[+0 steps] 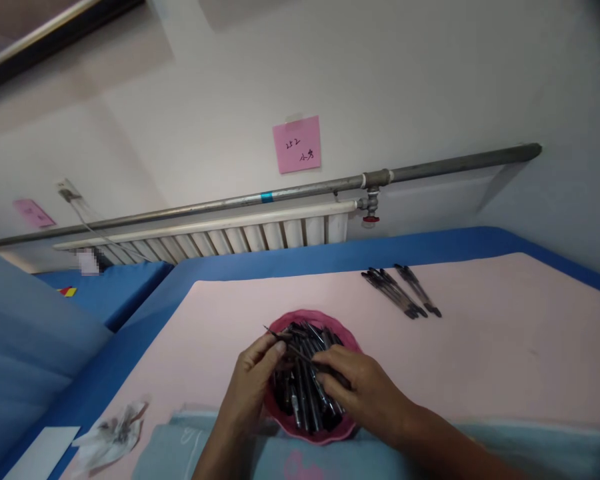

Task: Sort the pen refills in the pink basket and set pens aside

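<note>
From the head camera, both hands meet over a pink bowl (325, 435) heaped with dark pens (307, 393), which stands on the pink table cover (480, 347) at its near edge, just in front of the person. The left hand (255, 377) comes in from below on the bowl's left side, its thumb and fingertips pressed together on the end of a thin dark pen part (293, 349) that slants across the top of the heap. The right hand (360, 387) lies over the bowl's right half, fingers curled down and closed on the other end of that same piece (how firmly, the picture does not show). Well apart, farther back on the right, a small row of pens (403, 293) lies side by side on the cover. A crumpled tissue (111, 437) sits at the near left corner, and a pink note (297, 144) hangs on the wall above a radiator (240, 237).
</note>
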Tool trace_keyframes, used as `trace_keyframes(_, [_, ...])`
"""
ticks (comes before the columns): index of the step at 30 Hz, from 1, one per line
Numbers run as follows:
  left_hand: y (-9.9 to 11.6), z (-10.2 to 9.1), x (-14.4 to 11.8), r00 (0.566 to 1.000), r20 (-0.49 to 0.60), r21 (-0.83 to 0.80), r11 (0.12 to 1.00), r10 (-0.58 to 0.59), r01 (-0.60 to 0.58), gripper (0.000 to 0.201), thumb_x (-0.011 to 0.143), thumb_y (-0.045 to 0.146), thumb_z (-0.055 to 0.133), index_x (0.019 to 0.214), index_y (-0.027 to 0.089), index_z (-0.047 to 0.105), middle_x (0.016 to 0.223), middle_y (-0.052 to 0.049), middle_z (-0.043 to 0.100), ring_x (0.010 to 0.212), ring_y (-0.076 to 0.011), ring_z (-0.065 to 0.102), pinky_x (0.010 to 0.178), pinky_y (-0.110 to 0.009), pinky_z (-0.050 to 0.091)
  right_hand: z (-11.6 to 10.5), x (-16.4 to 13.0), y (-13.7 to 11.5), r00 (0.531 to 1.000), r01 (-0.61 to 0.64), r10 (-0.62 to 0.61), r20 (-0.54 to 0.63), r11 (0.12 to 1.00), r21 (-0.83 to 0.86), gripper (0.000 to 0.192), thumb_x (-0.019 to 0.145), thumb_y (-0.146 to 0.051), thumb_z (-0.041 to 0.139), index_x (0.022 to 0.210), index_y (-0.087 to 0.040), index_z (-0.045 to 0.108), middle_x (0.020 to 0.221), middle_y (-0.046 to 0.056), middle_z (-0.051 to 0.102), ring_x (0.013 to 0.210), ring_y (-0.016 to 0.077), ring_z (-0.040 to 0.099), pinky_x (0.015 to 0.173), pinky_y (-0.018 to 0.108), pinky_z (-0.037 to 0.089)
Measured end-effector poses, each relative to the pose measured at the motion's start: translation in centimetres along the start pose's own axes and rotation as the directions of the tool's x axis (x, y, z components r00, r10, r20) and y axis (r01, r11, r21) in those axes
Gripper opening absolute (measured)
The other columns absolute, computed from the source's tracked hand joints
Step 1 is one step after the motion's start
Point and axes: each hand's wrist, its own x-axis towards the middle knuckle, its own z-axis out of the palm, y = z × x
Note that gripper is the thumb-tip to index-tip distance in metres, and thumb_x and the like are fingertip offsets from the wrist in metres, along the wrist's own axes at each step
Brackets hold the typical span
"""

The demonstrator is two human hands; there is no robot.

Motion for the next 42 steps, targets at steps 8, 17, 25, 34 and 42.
trace_keyframes(8, [0.4, -3.0, 1.1, 0.939, -0.254, 0.346, 0.928, 0.232, -0.136, 0.033, 0.076, 0.043, 0.058, 0.092, 0.015, 0.064, 0.079, -0.003, 0.066, 0.072, -0.0161, 0.061, 0.071, -0.032, 0.049, 0.0, 0.0, 0.2, 0.992, -0.085, 0.095, -0.089, 0.991, 0.106, 0.020, 0.083, -0.024, 0.050, 0.099, -0.023, 0.061, 0.089, 0.003, 0.067, 0.080, 0.0177, 0.062, 0.069, 0.031, 0.049])
trace_keyframes(17, [-0.4, -3.8, 1.3, 0.867, -0.055, 0.847, 0.483, 0.496, -0.222, 0.016, 0.077, 0.025, 0.051, 0.084, 0.020, 0.065, 0.093, -0.005, 0.065, 0.090, -0.0205, 0.058, 0.084, -0.038, 0.045, 0.1, 0.0, 0.4, 0.983, -0.104, 0.127, -0.136, 0.981, 0.165, 0.019, 0.082, -0.026, 0.050, 0.097, -0.023, 0.062, 0.084, 0.001, 0.068, 0.072, 0.0161, 0.062, 0.064, 0.029, 0.049])
trace_keyframes(25, [-1.1, -4.2, 1.6, 0.894, 0.074, 0.957, 0.222, 0.442, -0.189, 0.023, 0.076, 0.012, 0.045, 0.079, 0.019, 0.067, 0.113, -0.010, 0.060, 0.107, -0.0240, 0.053, 0.093, -0.042, 0.042, 0.0, 0.1, 0.4, 0.983, -0.108, 0.126, -0.132, 0.985, 0.135, 0.021, 0.082, -0.025, 0.051, 0.100, -0.023, 0.061, 0.088, 0.002, 0.068, 0.076, 0.0166, 0.063, 0.068, 0.030, 0.049])
trace_keyframes(34, [-1.4, -3.5, 1.6, 0.945, 0.107, 0.994, -0.003, 0.309, -0.111, 0.024, 0.077, 0.017, 0.051, 0.093, 0.017, 0.069, 0.126, -0.014, 0.054, 0.118, -0.0298, 0.046, 0.095, -0.046, 0.040, -0.1, 0.1, 0.2, 0.992, -0.057, 0.069, -0.107, 0.992, 0.114, 0.020, 0.083, -0.022, 0.050, 0.099, -0.022, 0.062, 0.091, 0.003, 0.068, 0.083, 0.0168, 0.063, 0.076, 0.032, 0.049])
trace_keyframes(42, [-1.5, -2.3, 1.5, 0.929, 0.114, 0.989, -0.131, 0.352, -0.072, 0.025, 0.081, 0.020, 0.050, 0.097, 0.018, 0.068, 0.126, -0.014, 0.055, 0.121, -0.0335, 0.042, 0.092, -0.049, 0.041, -0.3, 0.1, 0.0, 0.993, -0.066, 0.075, -0.088, 0.993, 0.096, 0.021, 0.082, -0.020, 0.050, 0.099, -0.022, 0.061, 0.094, 0.004, 0.068, 0.087, 0.0181, 0.063, 0.078, 0.033, 0.049])
